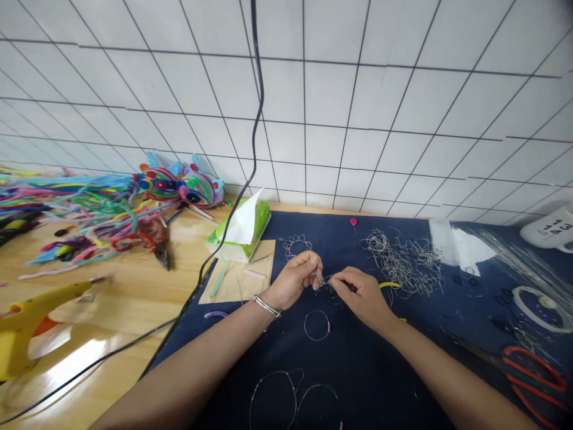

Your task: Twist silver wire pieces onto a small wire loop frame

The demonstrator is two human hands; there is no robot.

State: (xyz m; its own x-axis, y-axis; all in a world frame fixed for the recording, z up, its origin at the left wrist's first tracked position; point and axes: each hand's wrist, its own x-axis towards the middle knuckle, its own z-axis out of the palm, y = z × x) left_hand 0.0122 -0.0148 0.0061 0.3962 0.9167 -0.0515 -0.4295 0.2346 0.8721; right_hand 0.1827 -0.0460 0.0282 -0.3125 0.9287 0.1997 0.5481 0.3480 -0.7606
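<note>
My left hand (pixel 298 276), with a silver bangle at the wrist, pinches a small piece of thin silver wire (pixel 323 279) between its fingertips. My right hand (pixel 362 292) is closed on a small tool with yellow handles (pixel 388 285), whose tip meets the same wire piece. Both hands hover above a dark blue cloth (pixel 371 370). A small wire ring with a pink bead (pixel 317 325) lies just below the hands. A wire flower shape (pixel 296 245) lies just beyond my left hand.
A tangle of silver wire scraps (pixel 403 260) lies right of the hands. Red-handled scissors (pixel 528 373) sit at the right edge. Left: a tissue pack (pixel 242 230), cardboard (pixel 239 278), a yellow glue gun (pixel 31 322), coloured pipe cleaners (pixel 85 218), pliers (pixel 161 254), a black cable (pixel 224 233).
</note>
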